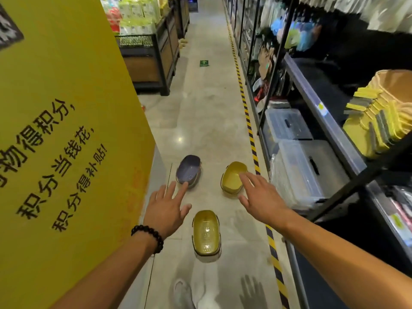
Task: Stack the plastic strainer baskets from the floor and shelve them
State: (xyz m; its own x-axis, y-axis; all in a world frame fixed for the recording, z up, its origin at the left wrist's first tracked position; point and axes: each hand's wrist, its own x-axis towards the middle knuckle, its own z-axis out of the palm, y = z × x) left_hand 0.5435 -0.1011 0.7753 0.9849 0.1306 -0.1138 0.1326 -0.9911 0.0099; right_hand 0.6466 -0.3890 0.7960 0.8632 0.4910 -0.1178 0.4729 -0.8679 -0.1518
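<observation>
Strainer baskets on floor: purple basket (188, 171) at 11 o'clock, yellow basket (234, 177) at 1, near basket (206, 235) at 6, long axes toward 12. Left hand (166, 210), right hand (260, 197) above, fingers spread wide, holding nothing; each nearest own far basket.

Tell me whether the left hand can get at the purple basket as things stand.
Probably yes. The left hand is open with its fingers spread, and nothing lies between it and the purple basket on the floor.
</observation>
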